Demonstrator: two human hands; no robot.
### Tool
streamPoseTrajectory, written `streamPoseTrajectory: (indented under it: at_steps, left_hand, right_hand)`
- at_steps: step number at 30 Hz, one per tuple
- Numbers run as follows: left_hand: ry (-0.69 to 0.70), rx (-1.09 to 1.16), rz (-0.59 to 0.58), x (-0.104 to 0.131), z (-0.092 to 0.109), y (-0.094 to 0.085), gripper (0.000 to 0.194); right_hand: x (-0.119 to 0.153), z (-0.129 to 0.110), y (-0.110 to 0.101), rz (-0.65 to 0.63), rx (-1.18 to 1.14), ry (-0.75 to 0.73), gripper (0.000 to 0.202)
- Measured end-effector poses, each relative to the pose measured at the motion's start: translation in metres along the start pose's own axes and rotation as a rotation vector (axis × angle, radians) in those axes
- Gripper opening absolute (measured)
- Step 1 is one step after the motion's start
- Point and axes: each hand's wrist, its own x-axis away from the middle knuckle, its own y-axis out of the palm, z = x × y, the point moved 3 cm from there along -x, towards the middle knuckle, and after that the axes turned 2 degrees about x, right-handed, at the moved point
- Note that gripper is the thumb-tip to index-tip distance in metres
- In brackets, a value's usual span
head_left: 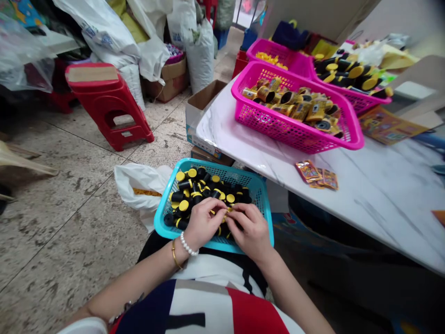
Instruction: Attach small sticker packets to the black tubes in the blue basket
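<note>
On my lap rests a turquoise plastic basket (pixel 160 218) filled with small black cylinders with yellow caps (pixel 184 205). My left hand (pixel 204 221), wearing a pearl bracelet and a gold bangle, is above the basket with thumb and fingers closed in a pinch. My right hand (pixel 251 227) meets it from the right, also pinching. Between the fingertips of both hands shows a small yellow piece (pixel 228 209), mostly covered by the fingers, so its exact kind cannot be made out. The capped cylinders lie in a loose heap just under both hands.
A marble-patterned table (pixel 378 185) at right bears a pink basket (pixel 278 132) of printed gold tubes, more pink baskets behind, and several small packets (pixel 309 171). A red stool (pixel 111 102), a white bag (pixel 139 178) and a cardboard box (pixel 201 104) stand on the floor.
</note>
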Motion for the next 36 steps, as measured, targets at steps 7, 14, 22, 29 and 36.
streamPoseTrajectory:
  at_steps: [7, 14, 22, 29, 36]
  left_hand:
    - [-0.154, 0.112, -0.051, -0.003, -0.011, 0.001, 0.013]
    - [-0.24, 0.202, -0.03, -0.004, -0.017, 0.002, 0.02]
    - [-0.204, 0.18, 0.022, -0.005, -0.017, 0.0, 0.02]
    - [-0.184, 0.107, -0.03, -0.005, -0.017, 0.003, 0.018]
    - [-0.16, 0.076, -0.024, -0.005, -0.014, 0.003, 0.022]
  right_hand:
    - [-0.004, 0.024, -0.005, 0.004, -0.192, 0.266, 0.015]
    - [0.004, 0.039, -0.004, 0.0, -0.246, 0.455, 0.023]
    - [-0.012, 0.057, 0.008, -0.104, 0.119, 0.171, 0.028]
    - [-0.04, 0.062, 0.031, -0.42, 0.342, -0.023, 0.012]
    - [-0.04, 0.045, 0.008, -0.267, 0.143, 0.153, 0.009]
